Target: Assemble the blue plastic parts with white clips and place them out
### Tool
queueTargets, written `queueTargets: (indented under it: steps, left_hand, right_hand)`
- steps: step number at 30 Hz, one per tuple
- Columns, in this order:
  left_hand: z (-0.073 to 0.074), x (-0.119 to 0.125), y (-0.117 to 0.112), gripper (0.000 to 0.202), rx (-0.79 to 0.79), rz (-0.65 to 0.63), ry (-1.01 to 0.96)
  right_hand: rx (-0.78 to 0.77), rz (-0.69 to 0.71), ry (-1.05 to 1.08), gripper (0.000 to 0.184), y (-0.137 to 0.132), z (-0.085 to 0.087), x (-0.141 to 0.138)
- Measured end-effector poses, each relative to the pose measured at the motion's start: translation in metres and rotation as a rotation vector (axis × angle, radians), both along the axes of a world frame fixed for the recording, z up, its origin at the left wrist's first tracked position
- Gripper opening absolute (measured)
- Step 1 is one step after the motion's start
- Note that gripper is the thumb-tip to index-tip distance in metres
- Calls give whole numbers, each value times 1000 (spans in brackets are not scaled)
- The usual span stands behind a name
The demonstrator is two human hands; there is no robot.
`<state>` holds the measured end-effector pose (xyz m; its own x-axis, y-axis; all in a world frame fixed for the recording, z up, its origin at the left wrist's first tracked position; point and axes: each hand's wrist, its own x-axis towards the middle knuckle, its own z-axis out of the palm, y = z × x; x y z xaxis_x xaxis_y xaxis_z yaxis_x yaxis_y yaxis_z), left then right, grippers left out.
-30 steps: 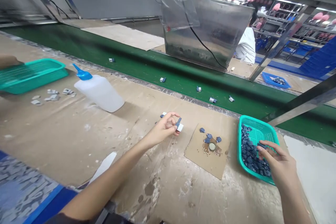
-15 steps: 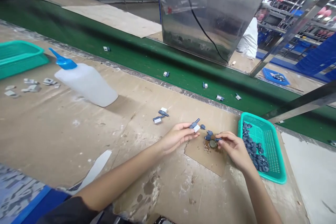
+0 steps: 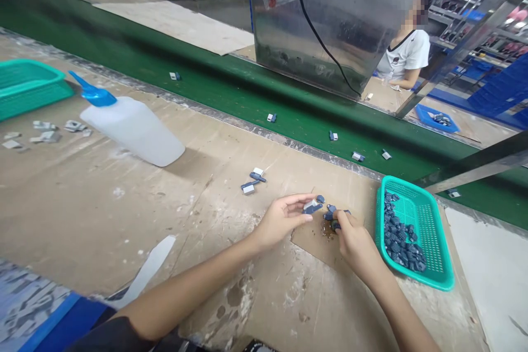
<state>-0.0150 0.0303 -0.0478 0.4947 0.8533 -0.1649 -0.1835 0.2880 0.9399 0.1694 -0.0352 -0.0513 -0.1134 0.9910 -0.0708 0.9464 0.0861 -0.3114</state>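
My left hand point(image 3: 284, 220) grips a small dark blue and white part point(image 3: 313, 209) between thumb and fingers, tilted over the edge of a cardboard piece point(image 3: 315, 247). On that cardboard my right hand point(image 3: 355, 239) pinches downward at a small round cap point(image 3: 335, 225) that its fingers mostly cover. A small dark blue piece is at those fingertips, largely hidden. Several loose dark blue pieces point(image 3: 330, 212) lie beside the cap, amid wet brown spots. Two joined blue and white parts point(image 3: 248, 188) rest on the table to the left of my left hand.
A green basket point(image 3: 443, 253) of dark blue pieces stands at right. A white squeeze bottle point(image 3: 136, 129) lies left, near white pieces point(image 3: 45, 136) and another green basket point(image 3: 37, 88). Beyond runs a green conveyor belt point(image 3: 231, 93) carrying parts. A person point(image 3: 408, 58) sits across it.
My right hand has turned and lowered its fingers onto the cap. The part in my left hand has been rotated. Parts on the belt have shifted right.
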Motion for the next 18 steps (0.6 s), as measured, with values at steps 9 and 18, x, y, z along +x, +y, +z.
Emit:
queueTargets:
  steps: [9, 18]
  left_hand:
    - [6, -5, -11, 56, 515, 110, 218]
    - [11, 1, -12, 23, -136, -164, -55]
  right_hand:
    - [91, -33, 103, 24, -2, -1, 4]
    - [-3, -252, 1217, 22, -3, 34, 9]
